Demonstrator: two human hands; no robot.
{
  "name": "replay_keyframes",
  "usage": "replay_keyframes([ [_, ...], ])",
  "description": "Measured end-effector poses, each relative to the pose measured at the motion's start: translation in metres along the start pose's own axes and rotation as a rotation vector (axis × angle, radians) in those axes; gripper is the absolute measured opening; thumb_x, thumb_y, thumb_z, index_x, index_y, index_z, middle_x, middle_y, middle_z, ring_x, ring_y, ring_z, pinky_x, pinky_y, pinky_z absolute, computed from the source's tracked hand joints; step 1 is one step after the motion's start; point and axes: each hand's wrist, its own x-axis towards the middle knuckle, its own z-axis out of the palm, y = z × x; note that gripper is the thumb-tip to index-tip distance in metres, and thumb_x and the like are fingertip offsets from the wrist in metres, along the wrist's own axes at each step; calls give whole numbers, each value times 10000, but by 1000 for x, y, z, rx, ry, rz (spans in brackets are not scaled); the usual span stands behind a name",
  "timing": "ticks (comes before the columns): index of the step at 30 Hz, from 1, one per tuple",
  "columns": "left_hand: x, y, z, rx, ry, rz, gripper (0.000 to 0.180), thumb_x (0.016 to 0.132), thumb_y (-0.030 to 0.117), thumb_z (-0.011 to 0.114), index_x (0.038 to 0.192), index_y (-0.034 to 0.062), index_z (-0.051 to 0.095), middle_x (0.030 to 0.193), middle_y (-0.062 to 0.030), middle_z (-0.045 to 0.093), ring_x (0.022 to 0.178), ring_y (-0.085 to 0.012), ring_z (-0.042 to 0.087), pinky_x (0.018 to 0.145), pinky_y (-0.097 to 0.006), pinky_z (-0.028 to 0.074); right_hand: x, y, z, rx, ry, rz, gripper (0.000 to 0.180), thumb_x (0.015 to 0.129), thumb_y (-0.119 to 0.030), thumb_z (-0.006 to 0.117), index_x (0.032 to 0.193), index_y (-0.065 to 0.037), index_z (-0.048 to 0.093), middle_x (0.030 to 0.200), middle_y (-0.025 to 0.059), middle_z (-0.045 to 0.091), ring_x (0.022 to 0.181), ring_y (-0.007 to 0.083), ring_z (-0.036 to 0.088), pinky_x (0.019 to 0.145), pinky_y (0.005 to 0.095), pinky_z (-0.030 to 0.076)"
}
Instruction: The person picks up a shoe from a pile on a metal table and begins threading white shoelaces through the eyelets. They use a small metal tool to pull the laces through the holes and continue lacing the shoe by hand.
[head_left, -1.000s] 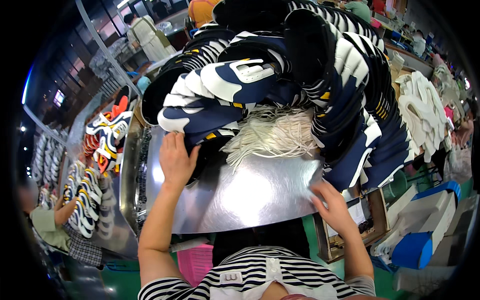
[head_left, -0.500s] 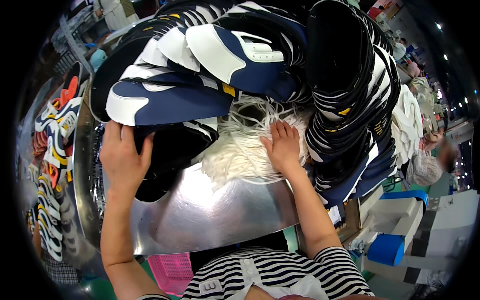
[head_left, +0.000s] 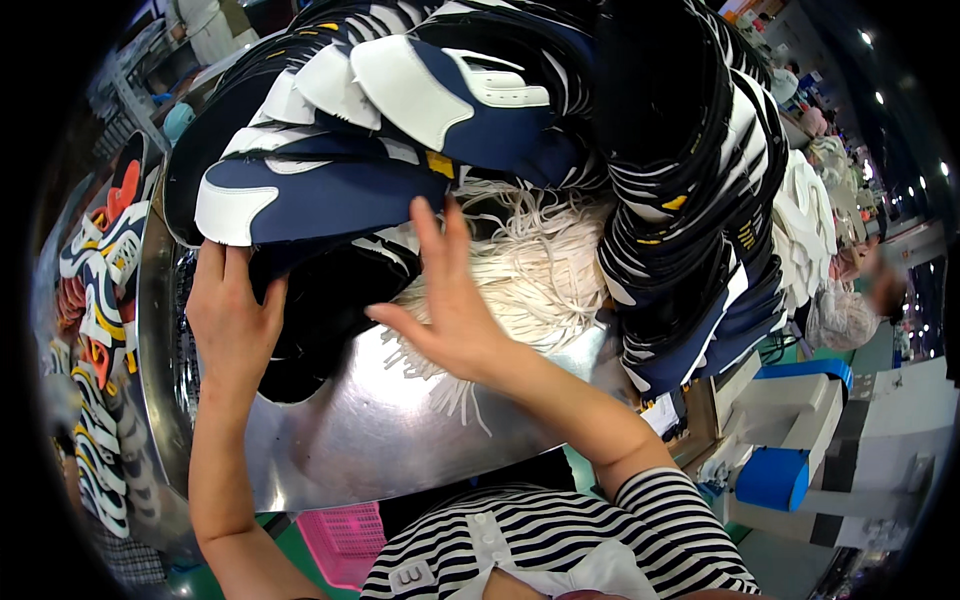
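Though hands (head_left: 232, 320) (head_left: 455, 325) at navy uppers (head_left: 340, 200); bare tabletop (head_left: 390, 440) along near edge (head_left: 400, 492)

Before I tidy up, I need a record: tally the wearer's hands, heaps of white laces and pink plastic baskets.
Wearer's hands: 2 (left hand, right hand)
Heap of white laces: 1
Pink plastic basket: 1
Total: 4

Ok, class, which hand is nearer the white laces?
Right. The right hand is at the left edge of the white laces; the left hand is farther left, by a navy shoe upper.
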Motion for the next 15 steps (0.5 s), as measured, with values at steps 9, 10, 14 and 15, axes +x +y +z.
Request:
replay_keyframes([
  [9, -76, 63, -33, -433, -45, 280, 331, 780, 60, 755, 1078, -2, 625, 990, -169, 606, 885, -350, 622, 753, -394, 519, 9, -6, 31, 18, 112, 5, 903, 898, -171, 691, 1567, -59, 96, 1482, 482, -49, 1296, 662, 283, 1051, 491, 403],
  [10, -75, 87, -28, -556, -86, 296, 309, 788, 59, 746, 1069, 3, 630, 1001, -165, 604, 884, -349, 624, 752, -394, 521, 8, -3, 27, 31, 92, 40, 852, 911, -144, 679, 1567, -75, 139, 1517, 417, -1, 1300, 515, 409, 1050, 441, 415],
  [14, -63, 135, 36, -810, -170, 271, 275, 796, 53, 720, 1057, 28, 638, 1049, -169, 587, 888, -363, 620, 756, -407, 525, -5, 31, -17, -2, 94, -135, 588, 931, -37, 599, 1478, -98, 391, 1460, 266, 405, 1237, 358, 529, 999, 408, 458],
  [15, -53, 142, 50, -825, -157, 283, 275, 813, 59, 705, 1076, 29, 630, 1040, -182, 596, 888, -375, 623, 758, -416, 524, -9, 48, -30, 64, 144, 25, 496, 917, -18, 595, 1394, -83, 476, 1323, 219, 525, 1164, 343, 567, 962, 409, 477],
])
